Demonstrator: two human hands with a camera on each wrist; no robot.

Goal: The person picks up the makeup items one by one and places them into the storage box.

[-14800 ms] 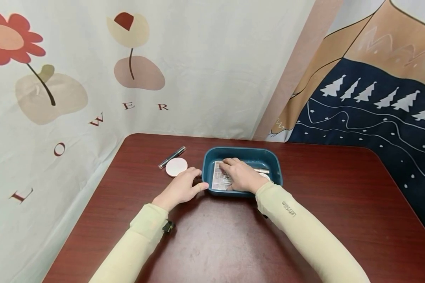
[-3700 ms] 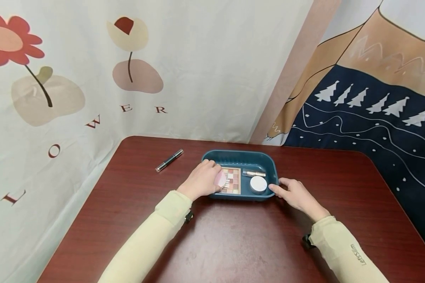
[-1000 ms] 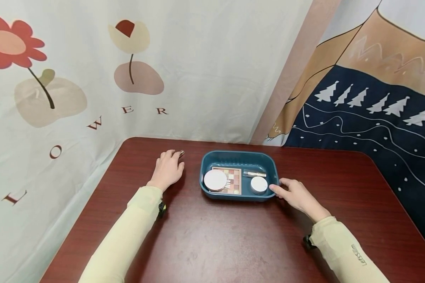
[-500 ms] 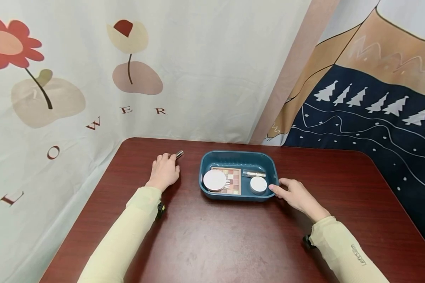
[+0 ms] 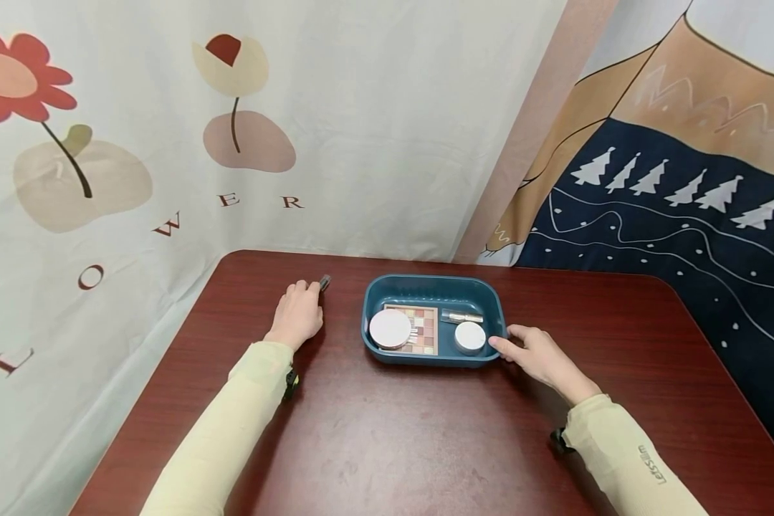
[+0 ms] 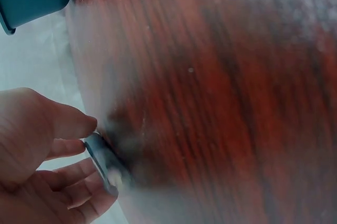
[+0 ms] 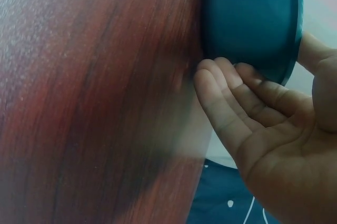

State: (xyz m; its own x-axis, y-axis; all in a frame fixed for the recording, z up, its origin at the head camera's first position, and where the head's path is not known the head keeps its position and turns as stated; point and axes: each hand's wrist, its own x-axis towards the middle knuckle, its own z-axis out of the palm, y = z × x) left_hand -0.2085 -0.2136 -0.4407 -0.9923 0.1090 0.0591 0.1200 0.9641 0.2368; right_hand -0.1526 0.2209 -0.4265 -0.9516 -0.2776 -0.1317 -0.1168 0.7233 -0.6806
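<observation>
My left hand (image 5: 296,313) is at the back left of the table and pinches a dark, pen-like makeup tube (image 5: 325,282). In the left wrist view the tube (image 6: 107,162) sits between thumb and fingertips, close over the wood; the hand hides most of it in the head view. My right hand (image 5: 540,358) holds the right end of a blue plastic basket (image 5: 433,360), thumb over the rim and fingers against the outer wall. Inside lie an eyeshadow palette (image 5: 428,331), a round white compact (image 5: 390,329) on top of it, a slim lipstick-like tube (image 5: 462,317) and a small white-lidded jar (image 5: 470,337).
The dark red wooden table (image 5: 387,437) reaches back to a white flower-printed curtain (image 5: 374,129). At the right hangs a navy cloth (image 5: 651,215) with white trees. Bare wood separates the left hand from the basket.
The palette was set down in the basket, then my left hand moved the compact from table to palette. It has since gone left and gripped the dark tube. My right hand shifted to the basket's right end.
</observation>
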